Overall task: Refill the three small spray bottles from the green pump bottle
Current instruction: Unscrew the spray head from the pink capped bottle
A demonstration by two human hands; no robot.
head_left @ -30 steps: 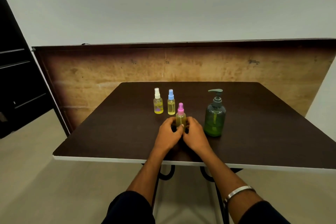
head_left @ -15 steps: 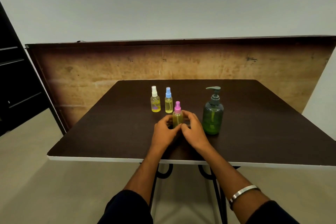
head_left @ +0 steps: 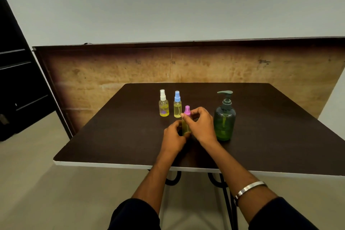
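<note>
A small spray bottle with a pink cap (head_left: 186,121) stands on the dark table (head_left: 115,136), holding yellow liquid. My left hand (head_left: 173,136) grips its lower body. My right hand (head_left: 200,125) curls around its pink top, thumb and fingers at the cap. Behind them stand a white-capped spray bottle (head_left: 163,103) and a blue-capped spray bottle (head_left: 177,104), both with yellow liquid. The green pump bottle (head_left: 224,117) stands upright just right of my right hand.
A brown wooden board (head_left: 112,69) leans upright behind the table. A dark shelf unit (head_left: 16,80) stands at the left. The table's white front edge (head_left: 112,164) runs below my forearms.
My right hand has risen from the bottle's base to its pink cap. My left hand still holds the bottle's body. The other bottles have stayed put.
</note>
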